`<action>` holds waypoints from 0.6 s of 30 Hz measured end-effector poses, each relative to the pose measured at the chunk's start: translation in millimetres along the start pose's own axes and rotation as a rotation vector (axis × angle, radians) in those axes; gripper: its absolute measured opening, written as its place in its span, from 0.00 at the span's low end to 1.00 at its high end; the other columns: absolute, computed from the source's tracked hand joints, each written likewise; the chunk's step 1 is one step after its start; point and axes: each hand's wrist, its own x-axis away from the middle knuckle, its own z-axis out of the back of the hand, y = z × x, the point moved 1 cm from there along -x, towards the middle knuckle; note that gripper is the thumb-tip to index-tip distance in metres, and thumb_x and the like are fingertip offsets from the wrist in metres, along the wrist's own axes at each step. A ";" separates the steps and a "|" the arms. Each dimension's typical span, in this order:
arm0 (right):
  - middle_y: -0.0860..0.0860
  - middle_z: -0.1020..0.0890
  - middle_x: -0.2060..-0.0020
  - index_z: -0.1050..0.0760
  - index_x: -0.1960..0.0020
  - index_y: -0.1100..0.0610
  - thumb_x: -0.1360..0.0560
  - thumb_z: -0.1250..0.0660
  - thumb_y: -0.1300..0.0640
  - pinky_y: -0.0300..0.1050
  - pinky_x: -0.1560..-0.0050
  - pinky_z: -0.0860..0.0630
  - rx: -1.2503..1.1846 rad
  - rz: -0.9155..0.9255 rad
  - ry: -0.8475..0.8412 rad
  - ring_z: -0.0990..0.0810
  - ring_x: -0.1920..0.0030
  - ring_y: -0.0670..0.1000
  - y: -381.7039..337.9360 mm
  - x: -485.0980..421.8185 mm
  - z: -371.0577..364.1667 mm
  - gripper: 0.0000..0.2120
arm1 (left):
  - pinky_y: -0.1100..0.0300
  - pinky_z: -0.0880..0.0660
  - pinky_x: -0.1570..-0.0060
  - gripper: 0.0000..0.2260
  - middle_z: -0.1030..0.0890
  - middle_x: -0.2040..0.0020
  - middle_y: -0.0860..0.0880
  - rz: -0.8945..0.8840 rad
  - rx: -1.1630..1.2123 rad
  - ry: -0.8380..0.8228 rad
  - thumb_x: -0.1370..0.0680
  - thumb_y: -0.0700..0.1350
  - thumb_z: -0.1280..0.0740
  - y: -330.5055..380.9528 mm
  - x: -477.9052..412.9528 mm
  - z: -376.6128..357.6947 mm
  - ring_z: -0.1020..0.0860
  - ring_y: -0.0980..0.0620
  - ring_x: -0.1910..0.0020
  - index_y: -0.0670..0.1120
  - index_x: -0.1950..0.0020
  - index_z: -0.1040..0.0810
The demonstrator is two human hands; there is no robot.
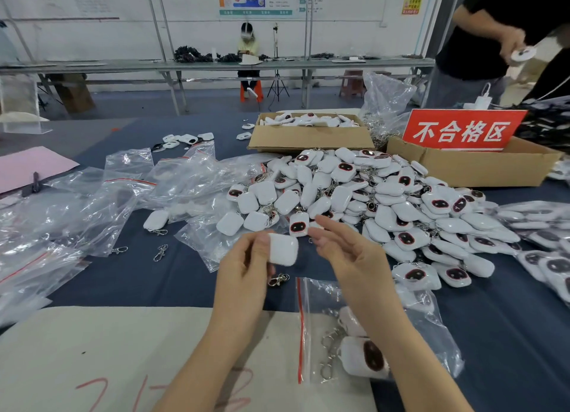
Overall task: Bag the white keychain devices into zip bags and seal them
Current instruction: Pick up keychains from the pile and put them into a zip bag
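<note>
Head view: far to the left of the left hand, a heap of empty zip bags (92, 202) lies crumpled on the dark cloth, with two loose metal clips (160, 253) between the heap and the hand. The left hand (246, 266) pinches one white keychain device (283, 249) between thumb and fingers, plain back towards the camera, its clasp (278, 279) dangling below. Just right of the device, the right hand (348, 257) hovers with fingers spread and relaxed, holding nothing. Beneath the right forearm lies a zip bag (314, 313) with a red seal strip, holding bagged devices (367, 357). Beyond and to the right of both hands spreads a large pile of loose devices (385, 202). Behind it stand cardboard boxes, one bearing a red sign (462, 130).
</note>
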 end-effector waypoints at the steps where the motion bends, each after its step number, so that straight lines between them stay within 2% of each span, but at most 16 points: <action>1: 0.38 0.14 0.51 0.21 0.43 0.41 0.19 0.36 0.63 0.37 0.40 0.23 0.025 0.008 0.004 0.17 0.45 0.39 -2.0 -0.8 5.3 0.17 | 0.69 0.31 0.72 0.09 0.25 0.71 0.54 0.033 -0.035 -0.018 0.16 0.47 0.38 0.2 -2.0 5.1 0.29 0.58 0.72 0.50 0.51 0.19; 3: 0.37 0.14 0.54 0.20 0.45 0.42 0.19 0.36 0.62 0.33 0.44 0.23 0.099 0.007 -0.009 0.17 0.48 0.37 -4.7 -1.3 15.2 0.15 | 0.67 0.33 0.75 0.09 0.25 0.72 0.53 0.120 -0.096 -0.085 0.16 0.47 0.38 -0.4 -3.2 14.5 0.30 0.56 0.75 0.51 0.50 0.18; 6: 0.34 0.16 0.57 0.20 0.45 0.40 0.19 0.34 0.54 0.24 0.54 0.28 0.368 -0.016 -0.116 0.20 0.55 0.31 -0.7 -1.0 22.7 0.10 | 0.67 0.34 0.77 0.13 0.24 0.73 0.55 0.199 -0.193 -0.198 0.17 0.50 0.37 1.0 -0.5 23.2 0.31 0.54 0.77 0.48 0.55 0.16; 9: 0.35 0.16 0.55 0.20 0.41 0.40 0.20 0.35 0.46 0.23 0.55 0.29 0.567 -0.073 -0.288 0.21 0.53 0.29 7.9 1.1 21.3 0.10 | 0.66 0.32 0.76 0.14 0.22 0.72 0.48 0.283 -0.160 -0.330 0.19 0.55 0.34 6.6 -0.3 29.9 0.28 0.53 0.76 0.47 0.54 0.16; 12: 0.33 0.17 0.55 0.19 0.43 0.40 0.23 0.32 0.43 0.26 0.53 0.28 0.623 -0.087 -0.368 0.22 0.53 0.30 13.8 0.4 18.9 0.10 | 0.63 0.30 0.70 0.12 0.21 0.68 0.44 0.346 -0.095 -0.469 0.21 0.51 0.32 8.1 0.2 36.1 0.25 0.50 0.71 0.46 0.42 0.19; 14: 0.33 0.17 0.56 0.18 0.47 0.37 0.23 0.31 0.44 0.28 0.54 0.28 0.632 -0.082 -0.379 0.21 0.53 0.31 16.5 -1.9 18.8 0.06 | 0.61 0.28 0.66 0.12 0.21 0.65 0.44 0.339 -0.088 -0.510 0.20 0.44 0.32 6.7 -0.9 40.3 0.25 0.49 0.68 0.47 0.37 0.23; 16: 0.33 0.17 0.56 0.19 0.53 0.35 0.22 0.31 0.47 0.30 0.53 0.27 0.609 -0.070 -0.361 0.20 0.53 0.33 18.8 -3.8 20.4 0.06 | 0.62 0.26 0.63 0.10 0.19 0.63 0.47 0.276 -0.127 -0.521 0.20 0.39 0.32 8.3 -2.6 43.1 0.24 0.51 0.66 0.47 0.40 0.20; 18: 0.35 0.16 0.57 0.18 0.55 0.37 0.22 0.30 0.49 0.34 0.50 0.24 0.533 -0.087 -0.314 0.19 0.53 0.36 20.6 -5.5 22.8 0.07 | 0.66 0.24 0.59 0.08 0.17 0.61 0.49 0.216 -0.143 -0.511 0.21 0.35 0.31 11.6 -3.6 44.5 0.21 0.55 0.63 0.45 0.45 0.17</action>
